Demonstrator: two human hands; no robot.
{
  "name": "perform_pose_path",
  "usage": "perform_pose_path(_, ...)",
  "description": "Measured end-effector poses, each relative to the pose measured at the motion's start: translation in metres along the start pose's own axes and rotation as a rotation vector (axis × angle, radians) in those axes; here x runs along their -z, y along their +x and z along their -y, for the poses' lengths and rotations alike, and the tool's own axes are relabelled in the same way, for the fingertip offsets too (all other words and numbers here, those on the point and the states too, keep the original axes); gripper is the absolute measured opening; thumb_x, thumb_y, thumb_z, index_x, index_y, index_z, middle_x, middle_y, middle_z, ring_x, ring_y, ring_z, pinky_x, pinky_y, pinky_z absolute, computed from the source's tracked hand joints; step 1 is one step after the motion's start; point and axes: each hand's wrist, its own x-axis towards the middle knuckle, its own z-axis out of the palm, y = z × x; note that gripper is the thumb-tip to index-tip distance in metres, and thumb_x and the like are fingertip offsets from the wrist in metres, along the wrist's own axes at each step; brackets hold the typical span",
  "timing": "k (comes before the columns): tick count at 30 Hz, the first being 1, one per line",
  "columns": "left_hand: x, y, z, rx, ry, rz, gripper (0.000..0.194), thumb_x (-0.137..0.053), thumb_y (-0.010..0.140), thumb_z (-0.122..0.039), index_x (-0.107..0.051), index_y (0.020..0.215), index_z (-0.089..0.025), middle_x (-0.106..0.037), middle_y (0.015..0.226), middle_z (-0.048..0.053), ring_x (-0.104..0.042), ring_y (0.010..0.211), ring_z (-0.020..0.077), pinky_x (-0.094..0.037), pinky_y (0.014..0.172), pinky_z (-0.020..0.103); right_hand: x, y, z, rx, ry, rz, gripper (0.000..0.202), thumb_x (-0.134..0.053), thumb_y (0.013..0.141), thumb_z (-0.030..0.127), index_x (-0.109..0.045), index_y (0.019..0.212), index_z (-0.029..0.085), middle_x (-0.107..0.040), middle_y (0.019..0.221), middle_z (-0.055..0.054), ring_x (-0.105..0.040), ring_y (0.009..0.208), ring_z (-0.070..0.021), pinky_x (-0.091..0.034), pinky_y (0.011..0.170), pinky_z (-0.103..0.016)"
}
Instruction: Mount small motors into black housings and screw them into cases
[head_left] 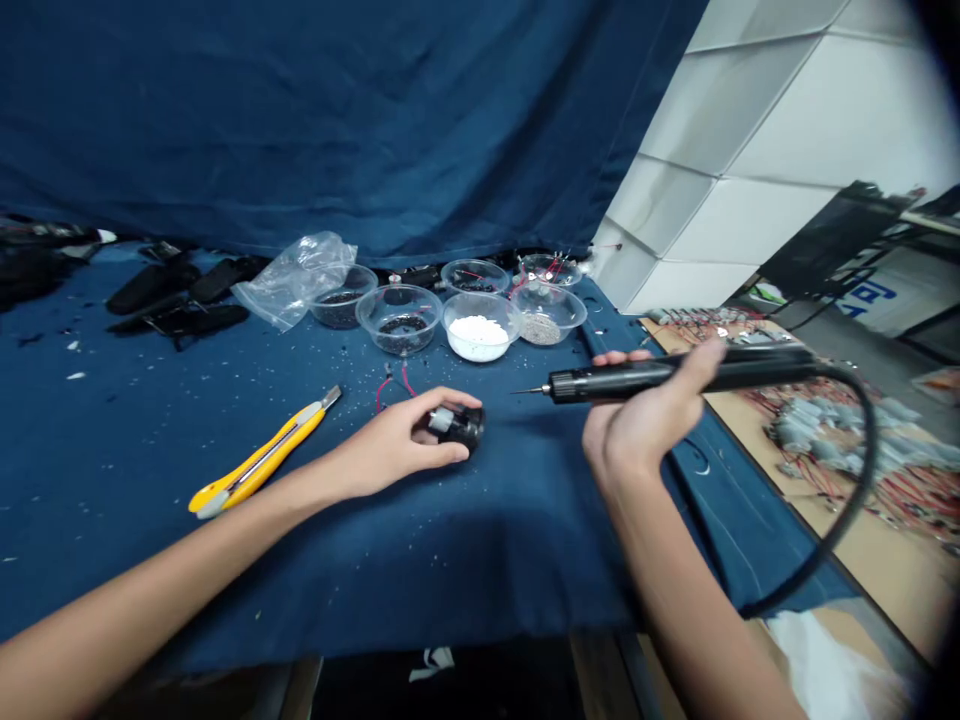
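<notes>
My left hand [405, 440] is closed around a small black cylindrical part [463, 428] with a grey piece at its inner end, low over the blue cloth. Red wires [406, 378] show just behind that hand. In my right hand [652, 420] lies a black electric screwdriver [622, 380], held level between thumb and fingers. Its thin bit [531, 390] points left, a short way right of the black part and not touching it. The screwdriver's cable loops down on the right.
Behind the hands stand clear bowls [400, 318] with small parts, one holding white pieces [478, 336]. A yellow cutter [262, 458], a plastic bag [300, 278] and black parts [154, 285] lie left. Wired motors [832, 425] cover a board at right.
</notes>
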Motion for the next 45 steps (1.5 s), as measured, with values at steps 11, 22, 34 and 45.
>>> perform_pose_path(11,-0.019,0.012,0.009,-0.251,1.085,0.128,0.046,-0.056,0.088,-0.023,-0.05,0.132,-0.036,-0.055,0.114,0.011,-0.06,0.103,0.0286,-0.051,0.085,0.041,0.036,0.007,-0.048,-0.551,-0.346,0.019,0.008,-0.056,0.081,0.013,-0.05,0.08,0.018,-0.056,0.08,0.004,-0.059,0.078,-0.0078,-0.052,0.086,-0.026)
perform_pose_path(22,-0.019,-0.048,0.015,-0.408,1.039,-0.153,0.03,-0.047,0.095,-0.028,-0.056,0.123,-0.021,-0.054,0.132,0.011,-0.051,0.124,0.0264,-0.045,0.1,0.043,0.061,-0.044,0.011,-0.732,-0.586,0.746,0.036,-0.063,0.083,0.032,-0.057,0.116,0.02,-0.058,0.123,-0.009,-0.058,0.112,-0.0214,-0.049,0.099,-0.04)
perform_pose_path(34,0.029,-0.049,-0.009,-0.469,0.693,-0.186,0.026,-0.041,0.098,-0.024,-0.062,0.084,-0.016,-0.064,0.079,0.001,-0.058,0.075,0.0113,-0.042,0.072,0.023,0.035,-0.049,0.001,0.081,-1.068,1.621,0.027,-0.054,0.094,0.024,-0.054,0.121,0.026,-0.047,0.125,-0.004,-0.05,0.117,-0.0177,-0.039,0.105,-0.034)
perform_pose_path(45,0.092,0.066,-0.022,-0.276,0.775,-0.291,0.039,-0.036,0.097,-0.038,-0.066,0.085,-0.015,-0.069,0.084,0.004,-0.061,0.076,0.0149,-0.042,0.07,0.025,0.014,-0.05,-0.013,0.173,-1.151,1.57,0.032,-0.065,0.088,0.027,-0.049,0.114,0.018,-0.054,0.105,-0.007,-0.057,0.093,-0.0199,-0.048,0.082,-0.034)
